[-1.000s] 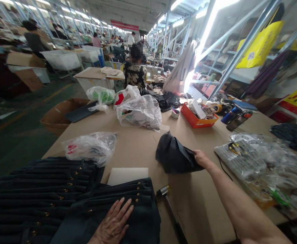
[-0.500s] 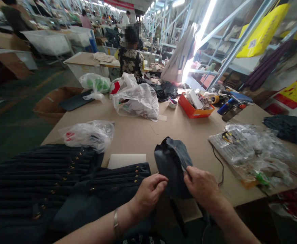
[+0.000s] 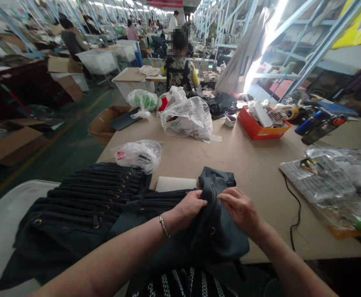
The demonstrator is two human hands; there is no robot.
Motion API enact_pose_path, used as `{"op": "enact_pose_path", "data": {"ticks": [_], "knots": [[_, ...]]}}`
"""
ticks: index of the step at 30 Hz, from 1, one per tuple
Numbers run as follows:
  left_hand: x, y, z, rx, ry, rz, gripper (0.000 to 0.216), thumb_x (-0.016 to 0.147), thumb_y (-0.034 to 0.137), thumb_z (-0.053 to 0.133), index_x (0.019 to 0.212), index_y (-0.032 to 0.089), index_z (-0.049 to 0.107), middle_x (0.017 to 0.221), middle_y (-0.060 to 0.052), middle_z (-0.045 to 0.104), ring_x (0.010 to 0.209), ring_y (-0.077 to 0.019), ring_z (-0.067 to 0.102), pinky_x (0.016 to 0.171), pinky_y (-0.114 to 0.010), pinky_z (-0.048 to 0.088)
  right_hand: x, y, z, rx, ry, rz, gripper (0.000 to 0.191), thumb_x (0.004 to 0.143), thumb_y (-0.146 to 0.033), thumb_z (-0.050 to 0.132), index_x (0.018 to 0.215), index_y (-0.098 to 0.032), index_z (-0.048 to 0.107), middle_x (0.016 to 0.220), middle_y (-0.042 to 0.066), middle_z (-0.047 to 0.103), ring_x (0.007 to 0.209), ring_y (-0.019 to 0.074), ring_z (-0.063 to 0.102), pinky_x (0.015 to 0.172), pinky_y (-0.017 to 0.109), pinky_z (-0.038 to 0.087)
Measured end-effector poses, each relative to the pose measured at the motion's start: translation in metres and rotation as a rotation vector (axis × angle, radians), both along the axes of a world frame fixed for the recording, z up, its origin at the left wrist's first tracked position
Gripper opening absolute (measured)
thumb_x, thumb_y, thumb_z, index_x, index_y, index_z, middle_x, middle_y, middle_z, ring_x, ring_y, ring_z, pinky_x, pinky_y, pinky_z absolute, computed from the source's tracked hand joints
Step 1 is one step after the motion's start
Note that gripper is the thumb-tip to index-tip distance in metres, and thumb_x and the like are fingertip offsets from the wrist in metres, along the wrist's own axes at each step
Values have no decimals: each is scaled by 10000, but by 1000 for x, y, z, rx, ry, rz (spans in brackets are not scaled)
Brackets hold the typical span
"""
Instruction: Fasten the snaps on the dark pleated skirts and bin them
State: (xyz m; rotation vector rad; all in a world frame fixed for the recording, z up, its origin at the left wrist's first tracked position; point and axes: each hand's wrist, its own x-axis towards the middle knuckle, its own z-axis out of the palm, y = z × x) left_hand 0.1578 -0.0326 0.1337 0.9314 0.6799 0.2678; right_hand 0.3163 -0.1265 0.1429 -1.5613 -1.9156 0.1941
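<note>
A dark blue-grey bag [image 3: 230, 237] lies at the table's front edge with a zipper [image 3: 213, 189] and a small metal ring on its face. My left hand [image 3: 188, 209] is closed on the bag's material just left of the zipper. On the other side, my right hand [image 3: 240, 208] pinches at the zipper edge with thumb and fingers; any pull tab between them is too small to make out. Left of my hands, a row of similar dark bags [image 3: 84, 202] with gold-coloured fittings lies overlapped. Behind them sits a white block [image 3: 176, 184].
Plastic bags [image 3: 188, 119] and an orange box [image 3: 262, 128] of small items stand across the table [image 3: 245, 165]. Clear packaging [image 3: 338, 181] and a black cord [image 3: 298, 214] lie at right. Bottles [image 3: 319, 126] stand beyond. A person [image 3: 180, 70] sits ahead.
The bag has turned and come lower, its zippered face now showing. My right hand has shifted its grip to the zipper edge; my left hand now grips the material. The view has swung left.
</note>
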Motion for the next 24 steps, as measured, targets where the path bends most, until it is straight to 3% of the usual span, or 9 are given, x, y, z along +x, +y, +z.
{"op": "enact_pose_path", "data": {"ticks": [5, 9, 10, 12, 15, 16, 18, 21, 24], "knots": [[-18, 19, 30, -47, -94, -187, 297, 577, 139, 685, 870, 102, 662, 721, -44, 655, 669, -134, 600, 688, -255, 461, 29, 27, 23, -42, -98, 207, 223, 904, -193, 462, 1047, -260, 620, 980, 59, 553, 960, 180, 469, 797, 314, 448], [-27, 27, 47, 132, -33, -301, 229, 669, 153, 602, 889, 113, 651, 775, -49, 657, 661, -126, 586, 685, -271, 473, 18, 32, 38, -170, -27, 300, 85, 888, -236, 515, 839, -223, 584, 960, 37, 549, 957, 166, 477, 845, 321, 430], [-29, 28, 53, 265, 7, -323, 222, 702, 163, 574, 907, 116, 644, 805, -56, 658, 679, -133, 586, 695, -286, 478, 15, 32, 41, -191, -38, 318, 115, 899, -239, 494, 809, -214, 559, 944, 35, 552, 935, 162, 483, 832, 316, 430], [-33, 29, 67, 683, 108, -278, 250, 761, 190, 539, 987, 123, 622, 927, -81, 652, 801, -164, 589, 778, -331, 478, 11, 33, 49, -174, -126, 311, 160, 923, -230, 428, 794, -203, 519, 903, 42, 562, 869, 161, 495, 790, 311, 424], [-41, 29, 97, 1403, 239, -58, 352, 814, 256, 545, 1142, 129, 548, 1197, -116, 555, 1122, -231, 482, 981, -431, 368, 10, 35, 68, -33, -351, 215, 161, 921, -213, 386, 805, -206, 496, 764, 35, 559, 724, 159, 496, 711, 309, 392], [-44, 28, 108, 1571, 267, -28, 361, 828, 280, 543, 1155, 128, 534, 1228, -117, 529, 1168, -245, 446, 1006, -452, 334, 8, 36, 76, 12, -406, 178, 150, 914, -214, 390, 806, -209, 494, 710, 24, 545, 665, 153, 486, 656, 297, 373], [-53, 26, 127, 1753, 314, -96, 315, 856, 311, 515, 1103, 121, 553, 1155, -105, 552, 1127, -244, 474, 982, -447, 346, 1, 37, 92, 57, -445, 135, 123, 901, -229, 409, 814, -215, 495, 633, 4, 511, 560, 134, 449, 541, 275, 300], [-75, 22, 145, 1760, 402, -260, 245, 886, 314, 455, 963, 125, 590, 944, -59, 586, 915, -186, 552, 855, -347, 410, -21, 35, 111, 54, -357, 147, 105, 909, -262, 418, 856, -222, 499, 612, -10, 507, 502, 113, 431, 483, 263, 236], [-106, 18, 156, 1569, 449, -399, 208, 874, 312, 467, 853, 154, 600, 784, -10, 575, 718, -131, 535, 687, -249, 401, -46, 28, 116, -18, -165, 211, 100, 920, -298, 429, 950, -240, 505, 632, -24, 532, 505, 100, 460, 493, 239, 296]]}}
